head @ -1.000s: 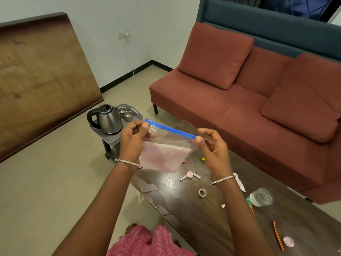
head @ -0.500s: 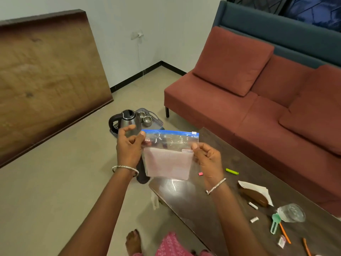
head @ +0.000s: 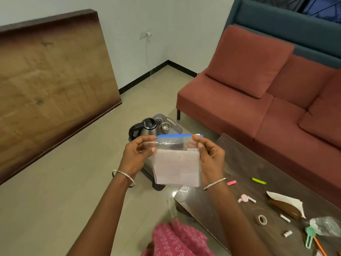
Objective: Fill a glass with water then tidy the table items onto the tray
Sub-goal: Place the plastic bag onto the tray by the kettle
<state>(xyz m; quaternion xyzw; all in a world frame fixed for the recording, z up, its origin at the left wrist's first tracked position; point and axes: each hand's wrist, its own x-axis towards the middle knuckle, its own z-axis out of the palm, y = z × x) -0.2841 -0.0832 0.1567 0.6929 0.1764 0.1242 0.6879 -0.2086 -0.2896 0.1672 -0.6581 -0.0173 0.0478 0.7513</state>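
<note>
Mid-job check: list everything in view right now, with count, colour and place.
zip bag: one, clear with blue seal, held up between both hands
kettle: one, steel with black handle, on the tray
steel cups: two, silver, on the tray beside the kettle
tray: one, grey, beyond the table's far end
table: one, dark brown, lower right
tape roll: one, pale, on the table
marker: one, green, on the table
paper: one, white, on the table
clip: one, mint green, table's near right
sofa: one, red, behind the table
wooden board: one, brown, leaning on the left wall
left hand: one, pinches the bag's left top edge
right hand: one, pinches the bag's right top edge
</note>
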